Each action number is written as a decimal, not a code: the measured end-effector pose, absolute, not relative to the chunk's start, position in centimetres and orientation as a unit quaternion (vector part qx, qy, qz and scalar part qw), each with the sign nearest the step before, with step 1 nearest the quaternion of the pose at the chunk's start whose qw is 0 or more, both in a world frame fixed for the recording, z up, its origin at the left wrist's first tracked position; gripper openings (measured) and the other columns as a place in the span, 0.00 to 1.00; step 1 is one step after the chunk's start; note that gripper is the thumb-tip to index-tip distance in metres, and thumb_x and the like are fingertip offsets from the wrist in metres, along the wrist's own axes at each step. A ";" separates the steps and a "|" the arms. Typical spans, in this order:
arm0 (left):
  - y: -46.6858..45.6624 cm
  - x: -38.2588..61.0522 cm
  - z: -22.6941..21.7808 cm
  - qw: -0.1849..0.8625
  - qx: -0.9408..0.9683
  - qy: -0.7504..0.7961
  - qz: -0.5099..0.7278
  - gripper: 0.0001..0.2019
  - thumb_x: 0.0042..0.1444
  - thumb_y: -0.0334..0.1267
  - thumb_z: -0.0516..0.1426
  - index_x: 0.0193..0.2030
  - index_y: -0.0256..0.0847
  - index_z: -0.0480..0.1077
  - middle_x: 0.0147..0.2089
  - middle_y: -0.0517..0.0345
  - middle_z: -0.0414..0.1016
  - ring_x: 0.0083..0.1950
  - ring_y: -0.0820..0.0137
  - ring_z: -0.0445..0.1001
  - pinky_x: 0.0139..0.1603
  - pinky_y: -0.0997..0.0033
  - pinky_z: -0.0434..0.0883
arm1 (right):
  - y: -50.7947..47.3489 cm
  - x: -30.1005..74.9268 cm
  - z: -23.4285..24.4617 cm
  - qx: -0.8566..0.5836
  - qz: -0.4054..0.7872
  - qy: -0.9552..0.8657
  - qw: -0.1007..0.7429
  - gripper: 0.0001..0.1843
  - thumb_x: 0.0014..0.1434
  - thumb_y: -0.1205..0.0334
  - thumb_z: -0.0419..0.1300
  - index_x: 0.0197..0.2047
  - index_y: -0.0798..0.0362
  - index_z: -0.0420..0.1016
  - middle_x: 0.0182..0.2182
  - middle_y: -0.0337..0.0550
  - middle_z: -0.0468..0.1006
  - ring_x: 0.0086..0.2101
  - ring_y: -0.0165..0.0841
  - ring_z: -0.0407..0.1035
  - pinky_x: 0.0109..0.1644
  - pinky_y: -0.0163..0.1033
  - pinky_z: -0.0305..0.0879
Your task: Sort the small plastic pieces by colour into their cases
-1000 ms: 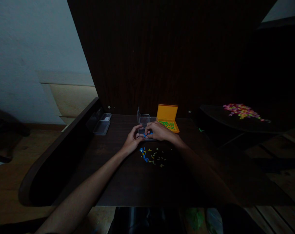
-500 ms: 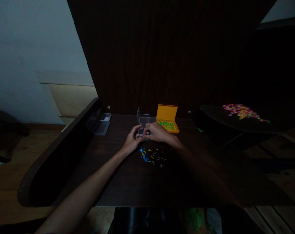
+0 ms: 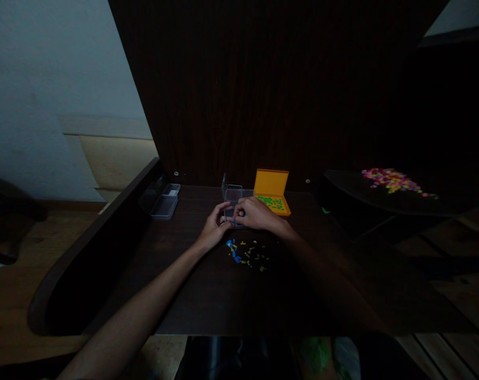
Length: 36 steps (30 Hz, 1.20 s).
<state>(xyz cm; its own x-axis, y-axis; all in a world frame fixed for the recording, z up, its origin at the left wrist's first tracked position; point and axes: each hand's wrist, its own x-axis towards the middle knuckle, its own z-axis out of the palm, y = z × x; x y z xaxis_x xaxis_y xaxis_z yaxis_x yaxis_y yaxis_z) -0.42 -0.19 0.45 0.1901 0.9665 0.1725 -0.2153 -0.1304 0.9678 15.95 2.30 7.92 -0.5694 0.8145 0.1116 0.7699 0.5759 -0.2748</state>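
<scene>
Both my hands meet at a small clear plastic box (image 3: 233, 196) with its lid up, near the back of the dark wooden table (image 3: 207, 295). My left hand (image 3: 213, 228) curls its fingers against the box's left front side. My right hand (image 3: 255, 215) lies over the box's front with its fingers closed; what they pinch is hidden. A scatter of tiny blue and yellow pieces (image 3: 245, 252) lies on the table just in front of my hands.
An open orange case (image 3: 271, 191) holding green pieces stands right of the clear box. Another clear case (image 3: 166, 202) lies at the table's left edge. A pile of pink and yellow pieces (image 3: 392, 180) sits on a dark side surface at right.
The blue bit seen between my fingers a second ago is now covered by my right hand, which shifted slightly left over the box. My left hand has hardly moved.
</scene>
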 end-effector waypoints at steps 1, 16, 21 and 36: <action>-0.2 -0.4 0.5 0.561 0.529 0.352 0.530 0.31 0.41 0.27 0.61 0.56 0.40 0.65 0.59 0.48 0.68 0.41 0.70 0.76 0.44 0.68 0.75 | 2.4 16.2 8.0 -0.447 0.100 -0.882 0.112 0.06 0.55 0.63 0.62 0.34 0.54 0.80 0.30 0.42 0.76 0.30 0.30 0.66 0.33 0.34 0.54; -0.4 -0.3 0.7 0.576 0.519 0.352 0.525 0.32 0.40 0.28 0.61 0.56 0.40 0.64 0.56 0.50 0.69 0.40 0.72 0.75 0.45 0.70 0.73 | 2.8 16.8 7.5 -0.363 0.094 -0.923 0.091 0.10 0.57 0.69 0.61 0.40 0.50 0.81 0.36 0.43 0.73 0.37 0.33 0.67 0.39 0.36 0.56; -0.4 -0.2 0.6 0.575 0.519 0.346 0.529 0.31 0.40 0.28 0.61 0.55 0.41 0.65 0.56 0.51 0.69 0.40 0.73 0.74 0.44 0.71 0.72 | 2.8 16.7 7.3 -0.371 0.094 -0.920 0.084 0.09 0.57 0.68 0.62 0.41 0.50 0.81 0.38 0.44 0.73 0.40 0.34 0.67 0.41 0.36 0.57; -0.1 -0.4 0.2 0.560 0.541 0.345 0.524 0.31 0.41 0.27 0.61 0.56 0.39 0.65 0.52 0.51 0.73 0.42 0.68 0.76 0.44 0.68 0.74 | 2.5 16.5 7.7 -0.373 0.141 -0.914 0.069 0.05 0.59 0.65 0.60 0.38 0.56 0.74 0.41 0.47 0.73 0.40 0.35 0.67 0.39 0.35 0.58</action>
